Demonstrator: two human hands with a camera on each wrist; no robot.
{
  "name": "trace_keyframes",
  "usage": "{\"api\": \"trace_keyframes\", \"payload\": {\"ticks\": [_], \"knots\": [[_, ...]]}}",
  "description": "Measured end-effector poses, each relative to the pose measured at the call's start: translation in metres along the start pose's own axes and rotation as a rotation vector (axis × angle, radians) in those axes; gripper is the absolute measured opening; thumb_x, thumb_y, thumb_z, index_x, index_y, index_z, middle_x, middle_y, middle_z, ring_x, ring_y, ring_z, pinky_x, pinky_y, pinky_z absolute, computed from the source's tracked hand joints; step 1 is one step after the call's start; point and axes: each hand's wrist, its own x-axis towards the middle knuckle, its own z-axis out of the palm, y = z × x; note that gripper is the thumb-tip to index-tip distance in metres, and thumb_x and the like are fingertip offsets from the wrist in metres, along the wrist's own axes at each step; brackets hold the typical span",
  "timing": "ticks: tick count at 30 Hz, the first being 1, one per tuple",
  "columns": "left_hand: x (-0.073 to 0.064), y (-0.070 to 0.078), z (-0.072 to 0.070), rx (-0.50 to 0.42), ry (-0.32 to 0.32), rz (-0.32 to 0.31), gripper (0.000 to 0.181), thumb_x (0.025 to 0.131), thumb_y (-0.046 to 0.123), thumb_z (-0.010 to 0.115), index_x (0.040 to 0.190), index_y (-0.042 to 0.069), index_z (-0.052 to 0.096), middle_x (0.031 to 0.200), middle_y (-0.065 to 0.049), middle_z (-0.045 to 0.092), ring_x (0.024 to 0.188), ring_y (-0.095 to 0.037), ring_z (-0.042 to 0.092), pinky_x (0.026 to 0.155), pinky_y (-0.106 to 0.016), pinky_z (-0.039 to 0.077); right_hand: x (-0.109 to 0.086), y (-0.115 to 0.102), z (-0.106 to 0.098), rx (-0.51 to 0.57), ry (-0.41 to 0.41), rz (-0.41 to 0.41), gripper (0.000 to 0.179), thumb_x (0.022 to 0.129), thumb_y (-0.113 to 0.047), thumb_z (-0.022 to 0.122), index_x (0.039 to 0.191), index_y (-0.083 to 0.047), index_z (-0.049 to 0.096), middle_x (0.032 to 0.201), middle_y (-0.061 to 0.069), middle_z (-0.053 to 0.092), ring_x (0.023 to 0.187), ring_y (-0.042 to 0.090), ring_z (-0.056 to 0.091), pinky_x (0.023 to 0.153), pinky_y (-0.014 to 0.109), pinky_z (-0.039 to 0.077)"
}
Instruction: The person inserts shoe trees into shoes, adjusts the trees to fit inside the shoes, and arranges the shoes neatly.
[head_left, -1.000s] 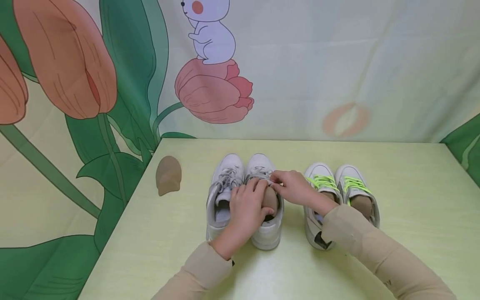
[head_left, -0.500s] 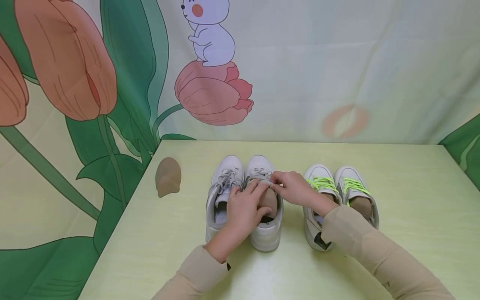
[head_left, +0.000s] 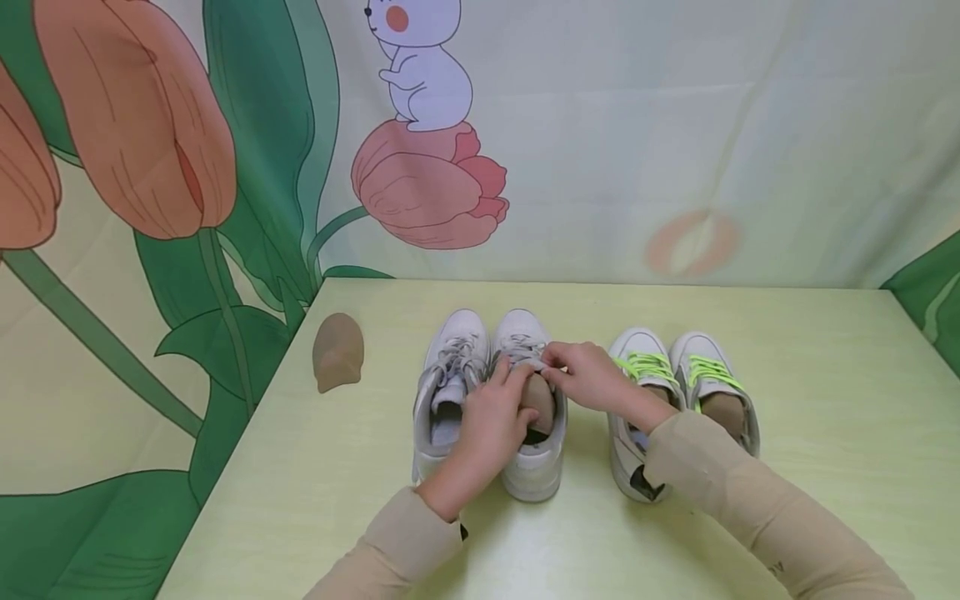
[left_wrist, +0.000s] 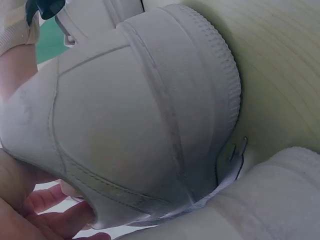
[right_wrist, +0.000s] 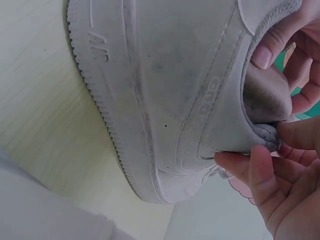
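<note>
A pair of white sneakers with pale laces stands mid-table; their toes point away from me. In the right-hand sneaker (head_left: 534, 471) sits a brown shoe insert (head_left: 540, 398). My left hand (head_left: 487, 425) reaches over that sneaker's opening, thumb and fingers bent around the insert. From the right, my right hand (head_left: 588, 375) pinches the sneaker's upper edge by the tongue and laces. Close up in the right wrist view, its fingertips (right_wrist: 261, 165) are at the collar edge beside the grey tongue (right_wrist: 267, 134). The left wrist view shows the other white sneaker (left_wrist: 115, 110) in front of my fingers.
A second brown insert (head_left: 337, 354) lies at the table's left. To the right stands another pair of white sneakers (head_left: 637, 342) with neon green laces and brown inserts inside, partly under my right sleeve (head_left: 720, 467). A printed cloth (head_left: 585, 150) hangs behind the table (head_left: 840, 400).
My left hand shifts slightly and its fingers draw in a little around the insert. The right hand keeps its pinch at almost the same spot. The shoes stay put.
</note>
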Motion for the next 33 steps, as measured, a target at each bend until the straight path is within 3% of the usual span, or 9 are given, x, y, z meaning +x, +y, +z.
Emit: {"api": "trace_keyframes", "payload": {"ticks": [8, 13, 16, 22, 33], "knots": [[0.0020, -0.0049, 0.0037, 0.022, 0.009, 0.028, 0.047, 0.074, 0.026, 0.070, 0.115, 0.017, 0.050, 0.129, -0.021, 0.045, 0.075, -0.035, 0.063, 0.064, -0.044, 0.048, -0.0001, -0.0009, -0.0008, 0.009, -0.009, -0.003, 0.006, 0.086, -0.011, 0.053, 0.081, -0.010, 0.056, 0.083, 0.006, 0.063, 0.053, 0.011, 0.041, 0.051, 0.023, 0.035], [0.0006, -0.0075, 0.0018, 0.095, -0.019, 0.077, 0.053, 0.075, 0.032, 0.068, 0.123, 0.025, 0.045, 0.132, -0.019, 0.043, 0.067, -0.034, 0.060, 0.058, -0.040, 0.048, -0.0001, -0.0007, -0.0012, -0.008, -0.009, -0.005, 0.005, 0.086, -0.012, 0.053, 0.082, -0.009, 0.055, 0.077, 0.005, 0.060, 0.050, 0.010, 0.039, 0.049, 0.023, 0.034], [0.0010, -0.0068, 0.0006, 0.117, -0.040, 0.088, 0.057, 0.074, 0.033, 0.069, 0.125, 0.028, 0.044, 0.133, -0.018, 0.042, 0.073, -0.036, 0.059, 0.061, -0.041, 0.048, 0.0002, -0.0007, -0.0010, -0.019, -0.010, -0.002, 0.005, 0.087, -0.013, 0.053, 0.083, -0.009, 0.055, 0.075, 0.004, 0.059, 0.050, 0.010, 0.039, 0.049, 0.022, 0.034], [0.0048, -0.0045, 0.0016, 0.101, -0.062, 0.066, 0.057, 0.071, 0.036, 0.070, 0.121, 0.023, 0.047, 0.131, -0.020, 0.043, 0.081, -0.037, 0.060, 0.069, -0.043, 0.047, 0.0001, -0.0018, 0.0000, -0.016, -0.025, 0.014, 0.006, 0.087, -0.014, 0.053, 0.084, -0.010, 0.055, 0.077, 0.004, 0.060, 0.052, 0.011, 0.041, 0.050, 0.023, 0.035], [0.0067, 0.0002, 0.0032, 0.087, -0.020, 0.025, 0.053, 0.067, 0.035, 0.073, 0.113, 0.021, 0.050, 0.128, -0.019, 0.047, 0.076, -0.036, 0.060, 0.070, -0.044, 0.047, 0.0002, -0.0060, -0.0005, -0.035, -0.015, 0.046, 0.007, 0.087, -0.015, 0.053, 0.087, -0.009, 0.057, 0.079, 0.005, 0.062, 0.052, 0.011, 0.041, 0.049, 0.022, 0.035]]}}
